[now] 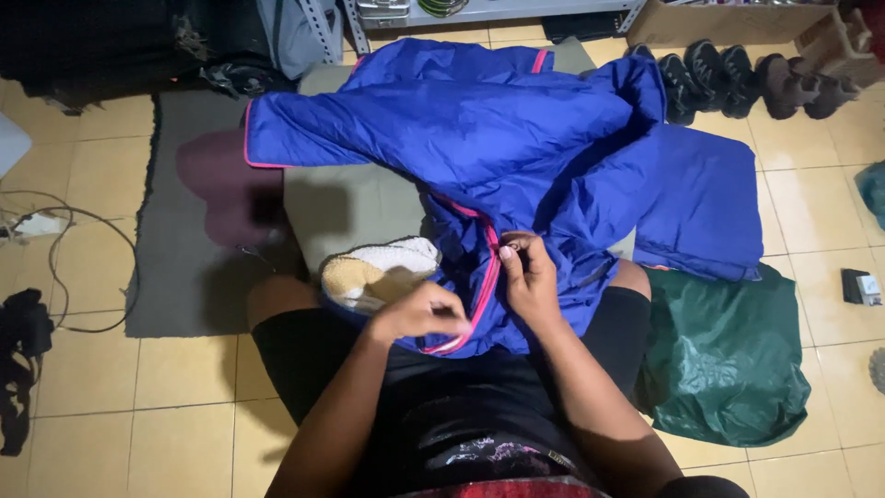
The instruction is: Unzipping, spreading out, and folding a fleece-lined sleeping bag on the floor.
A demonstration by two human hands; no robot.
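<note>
Your blue jacket [516, 148] lies across your lap, spreading toward 12 o'clock; your left hand [419, 314] pinches its pink zipper edge [484, 286] at the hem; your right hand [527, 277], fingers curled, grips the zipper higher; green bag [728, 360] at 3 o'clock on the floor.

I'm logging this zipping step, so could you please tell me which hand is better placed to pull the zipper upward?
Probably the right hand: its fingertips pinch the pink zipper higher up the blue jacket. The left hand grips the hem below.
</note>
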